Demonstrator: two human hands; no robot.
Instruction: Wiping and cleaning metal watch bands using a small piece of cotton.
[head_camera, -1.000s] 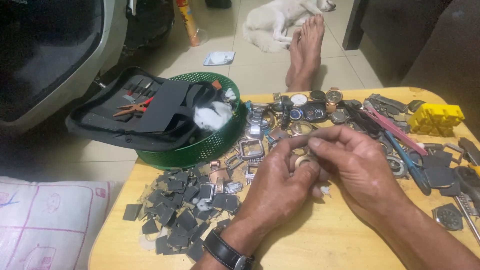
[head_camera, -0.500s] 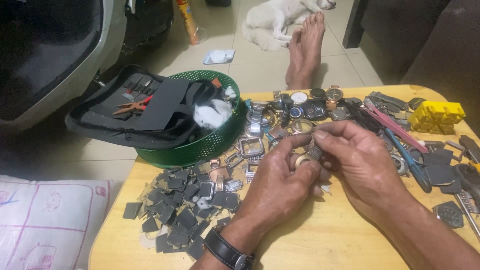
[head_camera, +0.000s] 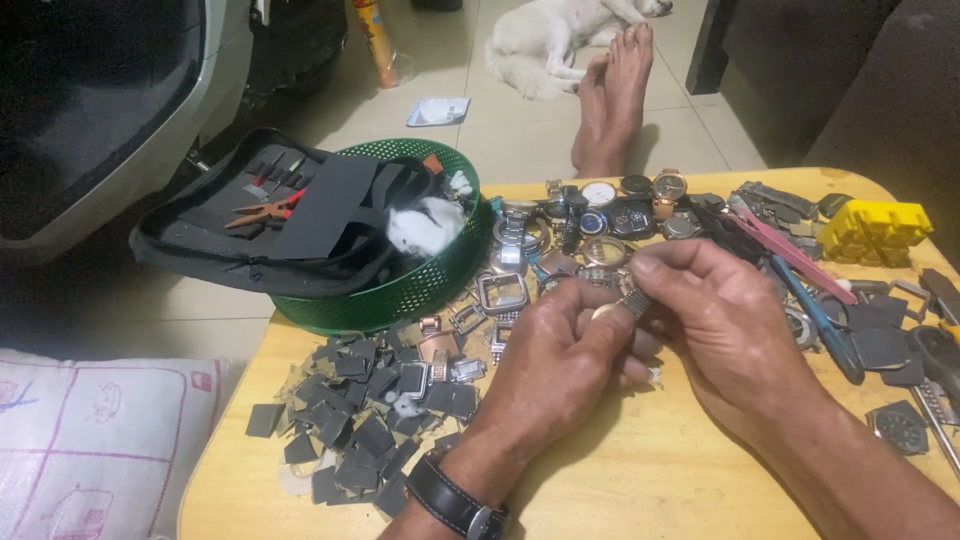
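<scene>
- Since a moment ago, the hands are barely shifting; the right thumb is creeping a little further over the piece.
- The wooden table (head_camera: 620, 500) is carrying a green mesh basket (head_camera: 420, 285), with a black tool pouch (head_camera: 300, 215) resting across it, and a heap of dark watch parts (head_camera: 370, 420).
- The left hand (head_camera: 555, 365) is curling around a small watch piece (head_camera: 628, 303), fingers pressed together.
- The right hand (head_camera: 715, 320) is pinching the same piece from above, over the table's middle.
- That piece is looking light, stiff and fiddly, probably slippery metal; the edges seem the best hold.
- Fingers are hiding most of it, so its exact kind is staying unclear.
</scene>
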